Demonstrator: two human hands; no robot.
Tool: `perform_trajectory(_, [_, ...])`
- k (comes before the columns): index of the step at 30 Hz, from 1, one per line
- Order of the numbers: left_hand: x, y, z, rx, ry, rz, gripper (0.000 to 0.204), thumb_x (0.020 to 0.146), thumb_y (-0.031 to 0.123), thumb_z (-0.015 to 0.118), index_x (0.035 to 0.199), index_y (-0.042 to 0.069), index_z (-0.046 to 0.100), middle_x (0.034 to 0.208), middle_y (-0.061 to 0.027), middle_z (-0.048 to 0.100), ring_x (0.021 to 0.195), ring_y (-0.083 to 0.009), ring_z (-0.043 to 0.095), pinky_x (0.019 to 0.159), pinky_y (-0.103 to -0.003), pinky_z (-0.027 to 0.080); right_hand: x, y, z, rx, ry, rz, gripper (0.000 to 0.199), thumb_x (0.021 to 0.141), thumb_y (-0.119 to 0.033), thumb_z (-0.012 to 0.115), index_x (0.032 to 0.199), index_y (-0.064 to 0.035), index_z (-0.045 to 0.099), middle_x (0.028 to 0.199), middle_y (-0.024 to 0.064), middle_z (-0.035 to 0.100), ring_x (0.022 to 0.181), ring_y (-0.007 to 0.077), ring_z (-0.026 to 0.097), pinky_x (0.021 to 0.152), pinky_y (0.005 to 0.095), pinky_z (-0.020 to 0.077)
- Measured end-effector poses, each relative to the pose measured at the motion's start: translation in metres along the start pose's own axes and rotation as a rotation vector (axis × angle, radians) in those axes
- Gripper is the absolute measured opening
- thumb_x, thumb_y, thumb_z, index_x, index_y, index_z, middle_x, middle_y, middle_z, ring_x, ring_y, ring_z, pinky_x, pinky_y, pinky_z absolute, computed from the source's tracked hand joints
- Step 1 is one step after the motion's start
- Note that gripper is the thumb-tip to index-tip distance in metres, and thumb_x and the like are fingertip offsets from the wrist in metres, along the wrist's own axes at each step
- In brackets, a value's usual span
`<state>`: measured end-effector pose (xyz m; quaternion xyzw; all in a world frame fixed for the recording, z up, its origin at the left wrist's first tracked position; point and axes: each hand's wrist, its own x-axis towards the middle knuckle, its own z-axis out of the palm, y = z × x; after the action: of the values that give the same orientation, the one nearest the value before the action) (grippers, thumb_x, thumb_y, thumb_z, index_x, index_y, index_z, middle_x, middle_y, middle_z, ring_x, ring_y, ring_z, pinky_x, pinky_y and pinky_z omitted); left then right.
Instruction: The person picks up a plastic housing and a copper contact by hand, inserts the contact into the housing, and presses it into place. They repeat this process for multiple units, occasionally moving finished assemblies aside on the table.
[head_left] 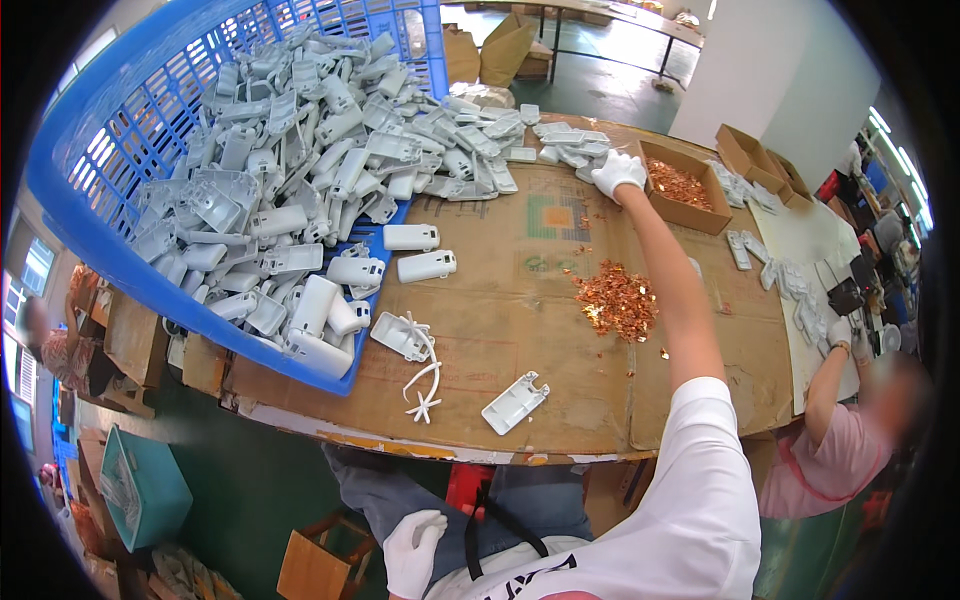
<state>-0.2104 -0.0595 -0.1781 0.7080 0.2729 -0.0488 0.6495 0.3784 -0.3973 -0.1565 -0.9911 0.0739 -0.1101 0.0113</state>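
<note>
My right hand (618, 174), in a white glove, reaches to the far side of the cardboard-covered table. Its fingers are bent down at a group of white plastic housings (572, 143); whether one is in its grasp is hidden. Low over my lap is my gloved left hand (413, 553), its fingers curled together with nothing visible in them. A copper-coloured heap of small metal pieces (617, 300) lies left of my right forearm. Near the front edge rests a single open white housing (515, 403), hollow side up. Another housing (400, 336) lies beside a curled white plastic strip (425, 385).
A big blue crate (95, 225), tipped toward the table, spills white housings. Beyond my right hand stands a cardboard box (690, 218) of copper-coloured pieces. At the right, a co-worker in pink (830, 455) handles parts. A teal bin (150, 490) and wooden stool (315, 565) are below.
</note>
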Motion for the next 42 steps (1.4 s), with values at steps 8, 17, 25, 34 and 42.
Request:
perform_trajectory(8, [0.038, 0.034, 0.026, 0.2, -0.134, 0.138, 0.019, 0.09, -0.001, 0.06, 0.108, -0.002, 0.067, 0.099, -0.0129, 0.073, 0.091, -0.0171, 0.071, 0.081, -0.028, 0.055, 0.004, 0.015, -0.01, -0.06, -0.121, -0.122, 0.053, 0.079, -0.046, 0.064, 0.115, -0.0072, 0.069, 0.121, 0.0181, 0.067, 0.112, 0.0336, 0.064, 0.096, 0.0415, 0.0495])
perform_trajectory(17, [0.038, 0.036, 0.03, 0.219, -0.213, 0.168, 0.019, 0.09, 0.001, 0.061, 0.108, -0.001, 0.066, 0.1, -0.012, 0.072, 0.093, -0.0186, 0.071, 0.083, -0.028, 0.054, -0.049, -0.05, -0.027, 0.125, -0.326, -0.498, 0.041, 0.076, -0.035, 0.072, 0.1, -0.0024, 0.072, 0.101, 0.0199, 0.072, 0.092, 0.0332, 0.07, 0.083, 0.0416, 0.0554])
perform_trajectory(25, [0.038, 0.026, 0.012, 0.238, -0.167, 0.147, 0.019, 0.091, 0.006, 0.061, 0.109, 0.003, 0.067, 0.1, -0.0122, 0.071, 0.093, -0.0226, 0.072, 0.081, -0.029, 0.055, -0.073, -0.176, -0.067, 0.456, -0.056, -0.959, 0.05, 0.085, -0.045, 0.06, 0.125, -0.0138, 0.064, 0.101, 0.0235, 0.067, 0.097, 0.0388, 0.065, 0.088, 0.0452, 0.0511])
perform_trajectory(34, [0.047, 0.012, -0.011, 0.176, 0.016, 0.09, 0.018, 0.091, 0.004, 0.062, 0.108, 0.003, 0.067, 0.099, -0.0112, 0.071, 0.092, -0.0215, 0.071, 0.08, -0.029, 0.055, -0.012, -0.358, -0.056, 0.391, -0.144, -0.728, 0.057, 0.085, -0.056, 0.048, 0.137, -0.0335, 0.055, 0.145, 0.017, 0.046, 0.128, 0.0416, 0.049, 0.105, 0.0509, 0.0398])
perform_trajectory(42, [0.075, 0.021, -0.018, 0.097, -0.051, 0.095, 0.02, 0.092, 0.002, 0.059, 0.11, -0.002, 0.066, 0.1, -0.0131, 0.072, 0.093, -0.0193, 0.072, 0.082, -0.029, 0.055, -0.041, -0.328, -0.038, 0.465, -0.372, -0.926, 0.057, 0.084, -0.052, 0.055, 0.128, -0.0162, 0.062, 0.133, 0.0195, 0.056, 0.122, 0.0361, 0.055, 0.103, 0.0415, 0.0428])
